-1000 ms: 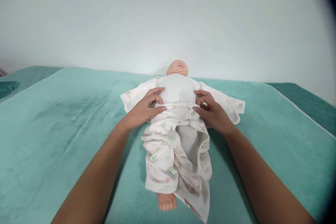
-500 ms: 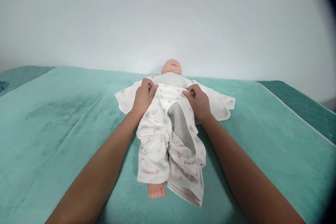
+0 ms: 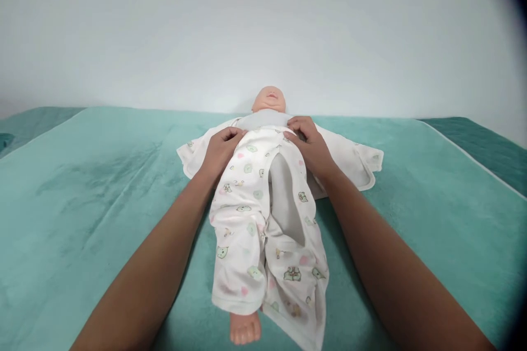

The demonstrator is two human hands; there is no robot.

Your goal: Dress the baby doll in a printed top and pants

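Trousers (image 3: 242, 208) now higher up the doll (image 3: 268, 103), hands (image 3: 224, 145) (image 3: 307, 140) at the waistband (image 3: 265, 131), grip unclear, teal blanket (image 3: 102, 230) beneath, white wall (image 3: 263, 27) behind.

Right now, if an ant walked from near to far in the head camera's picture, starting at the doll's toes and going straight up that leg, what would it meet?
Bare foot → patterned trousers → pale tummy → doll's head → white wall.

Pale wall (image 3: 123, 38) behind a teal sheet (image 3: 74, 203), darker teal cloth (image 3: 473, 142) at both sides
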